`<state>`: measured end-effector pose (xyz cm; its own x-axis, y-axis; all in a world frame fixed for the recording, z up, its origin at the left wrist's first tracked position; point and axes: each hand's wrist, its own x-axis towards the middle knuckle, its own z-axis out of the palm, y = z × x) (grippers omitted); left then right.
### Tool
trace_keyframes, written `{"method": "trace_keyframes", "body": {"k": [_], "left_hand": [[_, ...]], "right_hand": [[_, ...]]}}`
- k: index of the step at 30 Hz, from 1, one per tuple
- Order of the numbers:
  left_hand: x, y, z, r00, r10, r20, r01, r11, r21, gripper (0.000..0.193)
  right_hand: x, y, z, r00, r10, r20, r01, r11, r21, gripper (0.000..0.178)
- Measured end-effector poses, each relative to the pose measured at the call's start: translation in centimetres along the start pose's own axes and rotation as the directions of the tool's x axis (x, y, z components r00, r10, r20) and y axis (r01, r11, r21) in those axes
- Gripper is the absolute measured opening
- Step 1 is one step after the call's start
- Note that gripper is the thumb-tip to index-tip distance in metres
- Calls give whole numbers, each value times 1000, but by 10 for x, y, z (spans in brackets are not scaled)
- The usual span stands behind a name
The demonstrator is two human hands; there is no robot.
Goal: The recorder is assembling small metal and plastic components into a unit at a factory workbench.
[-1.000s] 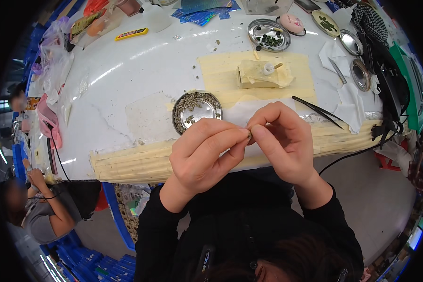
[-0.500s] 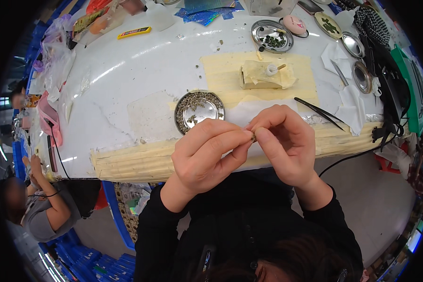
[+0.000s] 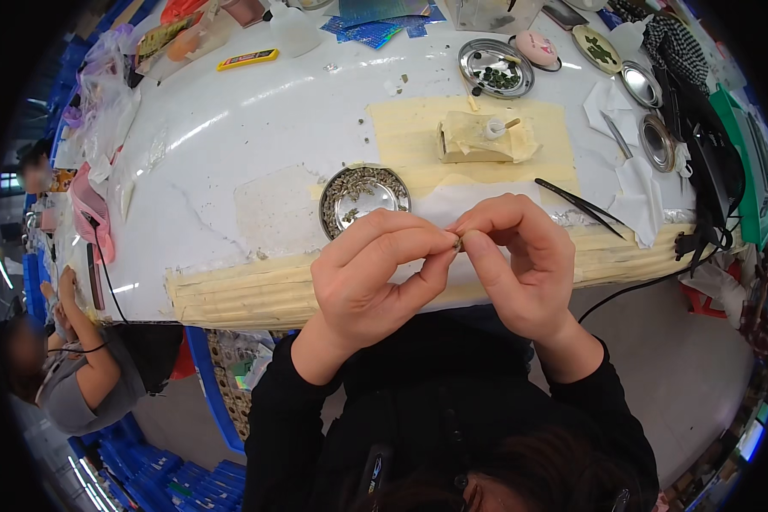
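Note:
My left hand (image 3: 384, 269) and my right hand (image 3: 520, 260) meet over the table's near edge, thumbs and forefingers pinched together. Between the fingertips is a tiny brownish-green piece (image 3: 459, 244), mostly covered, too small to name; both hands seem to grip it. Just beyond my left hand stands a round metal dish (image 3: 322, 207), with many small grey-green bits heaped around its inside and a bare shiny middle. A pair of black tweezers (image 3: 578, 206) lies to the right of my right hand. Beyond the hands, a tape-covered block (image 3: 478, 147) holds a small white pot with a stick in it.
A metal plate (image 3: 529, 84) of dark green and black bits stands at the far right. White cloths (image 3: 638, 192) lie right of the tweezers. A yellow box (image 3: 247, 59) and a white bottle (image 3: 292, 34) are at the back left. Another person (image 3: 94, 380) sits at the left.
Both hands hold nearly the same place, with the fingertips shifted very slightly around the tiny piece. The other person's hand at the left has moved up a little.

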<state>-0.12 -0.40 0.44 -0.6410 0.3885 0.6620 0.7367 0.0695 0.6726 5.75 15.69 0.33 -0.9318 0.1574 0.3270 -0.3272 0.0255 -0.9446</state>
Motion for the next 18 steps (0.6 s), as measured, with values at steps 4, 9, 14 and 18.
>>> {"method": "trace_keyframes", "body": {"k": [4, 9, 14, 18], "left_hand": [[-4, 6, 0, 949, -313, 42, 309, 891, -334, 16], [-2, 23, -5, 640, -594, 487, 723, 250, -644, 9], [-8, 25, 6, 497, -427, 755, 811, -81, -579, 11], [-14, 35, 20, 498, -413, 763, 782, -167, -600, 10]], "right_hand": [[-2, -2, 1, 991, -132, -14, 129, 982, -137, 11], [-3, -10, -14, 945, -316, 86, 327, 920, -216, 14], [-15, -12, -40, 972, -74, 223, 36, 984, 172, 14], [-26, -12, -54, 965, -110, 238, 56, 973, 224, 13]]}}
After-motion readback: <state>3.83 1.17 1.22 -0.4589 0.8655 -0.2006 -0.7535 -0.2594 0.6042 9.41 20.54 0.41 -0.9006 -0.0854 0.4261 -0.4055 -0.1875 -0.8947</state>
